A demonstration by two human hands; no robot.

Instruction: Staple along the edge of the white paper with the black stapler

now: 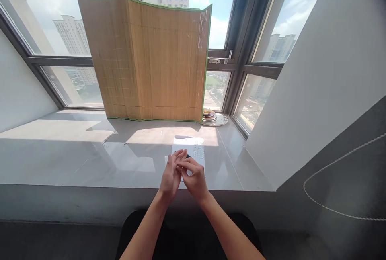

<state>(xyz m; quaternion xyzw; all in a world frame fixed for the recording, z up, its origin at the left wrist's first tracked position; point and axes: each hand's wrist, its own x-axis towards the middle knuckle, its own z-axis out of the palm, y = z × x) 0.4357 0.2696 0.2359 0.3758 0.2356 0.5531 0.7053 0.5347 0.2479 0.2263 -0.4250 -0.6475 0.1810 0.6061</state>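
White wall (24, 71): at the far left, meeting the end of the sill (36, 159).
Sill: pale and glossy with thin joint lines, sunlit toward the back, mostly shaded along the front.
Left window (81, 85): dark-framed, with tall pale buildings (72, 35) and cloudy sky beyond the glass.
Brown slatted mat (169, 63): green-edged, standing upright on the sill in front of the glass, with a vertical bend left of its middle.
Left hand (169, 177): over the front of the sill, palm turned toward the right hand (194, 175), fingers stretched out and close together.
Paper sheet (197, 147): on the sill, under and just beyond the hands, with rows of small dark marks at its upper right; the hands cover much of its nearer part.
Dark item (188, 156): behind the fingers, seemingly on the paper; too covered to name.
Right hand: fingers bent, reaching across to touch the left palm, thumb tucked beneath; I cannot tell whether they pinch anything.
Plates (211, 118): stacked at the back, just beside the mat's lower right corner.
Window latch (214, 60): light metal, on the frame above the plates.
Slanted wall (313, 75): pale, rising from the sill's right end.
Cord (307, 191): pale, beaded or twisted, looping at the far right.
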